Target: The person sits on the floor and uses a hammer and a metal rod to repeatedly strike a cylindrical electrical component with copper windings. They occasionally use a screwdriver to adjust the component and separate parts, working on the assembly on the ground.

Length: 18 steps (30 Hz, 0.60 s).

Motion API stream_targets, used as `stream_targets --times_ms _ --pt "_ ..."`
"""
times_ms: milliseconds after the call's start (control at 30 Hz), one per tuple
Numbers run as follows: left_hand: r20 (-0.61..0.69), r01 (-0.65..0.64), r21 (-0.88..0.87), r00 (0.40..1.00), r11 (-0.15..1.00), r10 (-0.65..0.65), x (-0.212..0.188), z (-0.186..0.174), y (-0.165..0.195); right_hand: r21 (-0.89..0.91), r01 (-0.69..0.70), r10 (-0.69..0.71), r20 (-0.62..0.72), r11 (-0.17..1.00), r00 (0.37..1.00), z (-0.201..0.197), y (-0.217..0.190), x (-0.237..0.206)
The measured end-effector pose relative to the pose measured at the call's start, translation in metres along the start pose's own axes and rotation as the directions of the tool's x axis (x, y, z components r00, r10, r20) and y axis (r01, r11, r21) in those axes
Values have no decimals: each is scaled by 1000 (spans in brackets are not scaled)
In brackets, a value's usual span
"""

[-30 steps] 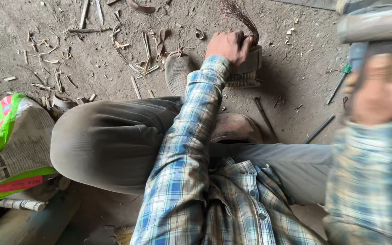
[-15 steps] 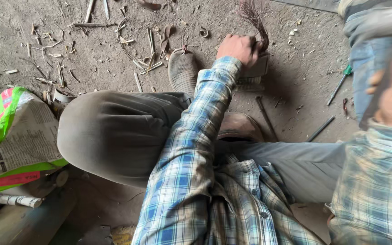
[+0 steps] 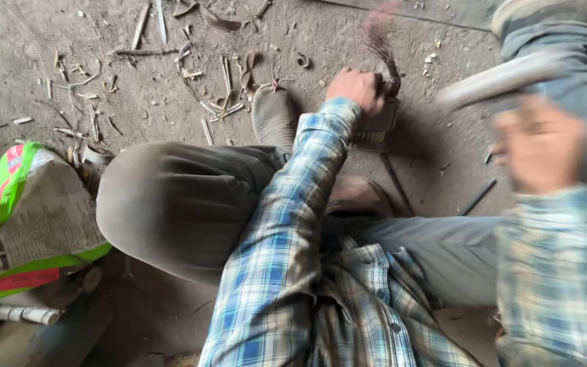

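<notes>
We sit low on the dusty floor (image 3: 443, 27), one knee (image 3: 171, 204) drawn up and our shoe (image 3: 273, 115) planted out ahead, so that the work stays pinned close in front of the foot. Our left hand (image 3: 357, 88) reaches forward over the knee and its grip is clamped tight around a bundle of thin dark fibres (image 3: 383, 51), pressing the bundle down onto a small block (image 3: 377, 126) that lies on the floor just beyond the shoe; held this way the loose ends stand up and fan above the fist while the base stays steady.

Our right hand (image 3: 541, 143) is raised near the right edge of the view, badly blurred. Its grip seems wrapped on a pale, long tool (image 3: 504, 81), though the blur keeps us from telling how firmly, or what kind of tool it is. It hangs well apart from the bundle, above and to the side.

Two slim dark rods (image 3: 477, 197) lie on the floor beside the block, within easy reach. Slivers and shavings (image 3: 219, 88) litter the far part of the floor. A printed sack with green and red trim (image 3: 28, 224) rests at the left edge, near a pale tube (image 3: 22, 314).
</notes>
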<state>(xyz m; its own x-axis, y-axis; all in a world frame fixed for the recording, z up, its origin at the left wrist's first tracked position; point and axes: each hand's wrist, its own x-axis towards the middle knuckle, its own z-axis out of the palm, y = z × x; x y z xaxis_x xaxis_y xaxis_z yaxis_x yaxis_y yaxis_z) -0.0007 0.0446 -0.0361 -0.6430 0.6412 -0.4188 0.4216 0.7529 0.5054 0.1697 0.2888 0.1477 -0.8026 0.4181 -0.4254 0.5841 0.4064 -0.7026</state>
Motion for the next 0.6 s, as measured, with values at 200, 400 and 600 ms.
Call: stream_targets --times_ms 200,400,600 --pt "50 113 -117 993 987 -108 -7 -2 4 77 205 -177 -279 976 944 21 -20 5" --pt "8 -11 -45 1000 999 12 -16 -10 15 -470 269 -142 287 841 947 99 -4 -13" --pt "108 148 -143 985 979 -133 -20 -8 17 18 -4 5 -40 1000 999 -4 9 -14"
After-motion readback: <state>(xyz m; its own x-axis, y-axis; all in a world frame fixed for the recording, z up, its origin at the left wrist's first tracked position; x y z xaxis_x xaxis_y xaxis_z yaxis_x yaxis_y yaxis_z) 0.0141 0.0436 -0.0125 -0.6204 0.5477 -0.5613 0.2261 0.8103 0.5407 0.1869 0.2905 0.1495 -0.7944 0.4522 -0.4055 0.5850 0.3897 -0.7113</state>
